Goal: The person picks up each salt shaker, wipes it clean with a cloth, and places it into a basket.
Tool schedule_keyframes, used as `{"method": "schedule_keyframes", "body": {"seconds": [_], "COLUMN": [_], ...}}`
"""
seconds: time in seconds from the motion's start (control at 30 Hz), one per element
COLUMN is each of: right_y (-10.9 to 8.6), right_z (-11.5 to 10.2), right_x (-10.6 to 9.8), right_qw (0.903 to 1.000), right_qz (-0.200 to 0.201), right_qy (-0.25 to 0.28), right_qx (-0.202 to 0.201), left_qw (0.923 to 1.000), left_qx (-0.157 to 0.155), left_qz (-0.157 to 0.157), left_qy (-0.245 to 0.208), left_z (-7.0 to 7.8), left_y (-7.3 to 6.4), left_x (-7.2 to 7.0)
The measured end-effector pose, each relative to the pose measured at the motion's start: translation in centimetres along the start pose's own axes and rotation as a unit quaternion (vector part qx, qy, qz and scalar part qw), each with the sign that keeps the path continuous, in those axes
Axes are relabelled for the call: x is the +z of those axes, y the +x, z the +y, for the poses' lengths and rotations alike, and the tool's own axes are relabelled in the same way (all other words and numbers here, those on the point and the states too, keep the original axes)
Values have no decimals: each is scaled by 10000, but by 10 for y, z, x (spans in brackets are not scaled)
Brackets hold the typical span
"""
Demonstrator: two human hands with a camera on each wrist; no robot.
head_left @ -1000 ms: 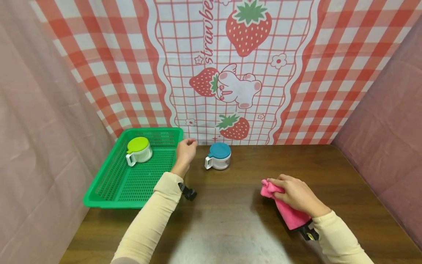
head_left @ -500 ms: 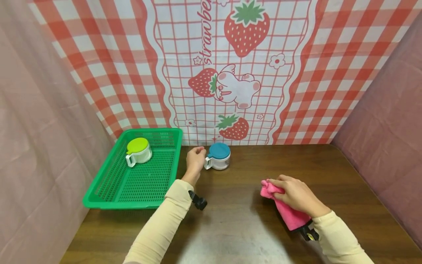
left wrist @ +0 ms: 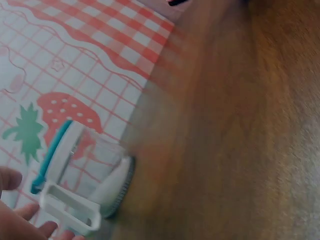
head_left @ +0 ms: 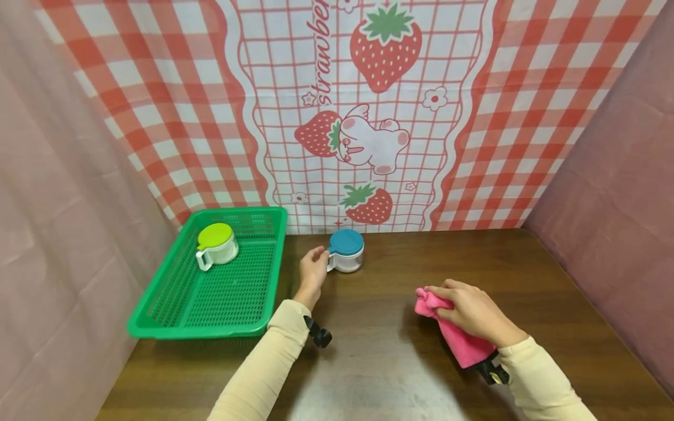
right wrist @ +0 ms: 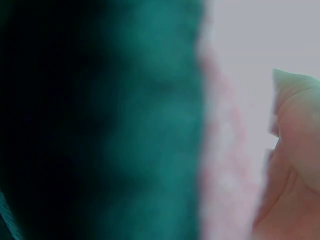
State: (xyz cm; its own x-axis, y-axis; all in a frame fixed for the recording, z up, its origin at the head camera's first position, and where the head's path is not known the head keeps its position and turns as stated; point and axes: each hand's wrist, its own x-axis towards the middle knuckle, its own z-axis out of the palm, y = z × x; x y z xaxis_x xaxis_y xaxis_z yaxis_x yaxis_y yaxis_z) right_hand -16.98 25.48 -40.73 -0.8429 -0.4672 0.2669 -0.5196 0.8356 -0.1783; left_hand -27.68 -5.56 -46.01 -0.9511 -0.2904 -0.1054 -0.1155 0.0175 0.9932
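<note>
A clear seasoning jar with a blue lid (head_left: 346,242) and a white handle (left wrist: 70,207) stands upright on the table near the back cloth. My left hand (head_left: 313,272) is at the handle's side. In the left wrist view its thumb (left wrist: 9,178) is apart from the handle, while the fingertips lie close beside it; contact cannot be made out. At the right, my right hand (head_left: 471,310) grips a pink cloth (head_left: 463,342) that hangs down toward the wrist. The right wrist view is mostly blocked by blurred fabric, with part of the right hand (right wrist: 300,145) at its edge.
A green plastic basket (head_left: 271,298) sits on the left of the wooden table (head_left: 368,362). Inside it stands a similar jar with a lime-green lid (head_left: 215,235). A strawberry-print cloth (head_left: 368,134) hangs behind, with pink curtains at both sides.
From beside the basket's right rim, my left hand has moved right and slightly nearer to me, reaching the blue-lidded jar's handle. My right hand keeps its grip on the cloth, nearly still.
</note>
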Motion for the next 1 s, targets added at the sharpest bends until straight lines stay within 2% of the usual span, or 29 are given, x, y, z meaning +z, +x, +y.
{"method": "schedule_keyframes", "body": {"seconds": [0.13, 0.27, 0.57, 1.0], "right_y": [-1, -1, -3, -5], "right_z": [0, -1, 0, 1], "right_x": [0, 0, -1, -2], "right_qw": [10000, 10000, 9999, 9998], "right_qz": [-22, -31, -3, -132], "right_qy": [1, 7, 15, 37], "right_qx": [19, 27, 112, 150], "left_qw": [9997, 9993, 9977, 9957], "left_qx": [95, 146, 388, 630], "left_qz": [-38, 104, 419, 652], "left_qy": [-227, -314, -363, 177], "left_z": [-11, -18, -23, -21], "left_y": [2, 3, 5, 6], "left_x": [1, 4, 11, 15]}}
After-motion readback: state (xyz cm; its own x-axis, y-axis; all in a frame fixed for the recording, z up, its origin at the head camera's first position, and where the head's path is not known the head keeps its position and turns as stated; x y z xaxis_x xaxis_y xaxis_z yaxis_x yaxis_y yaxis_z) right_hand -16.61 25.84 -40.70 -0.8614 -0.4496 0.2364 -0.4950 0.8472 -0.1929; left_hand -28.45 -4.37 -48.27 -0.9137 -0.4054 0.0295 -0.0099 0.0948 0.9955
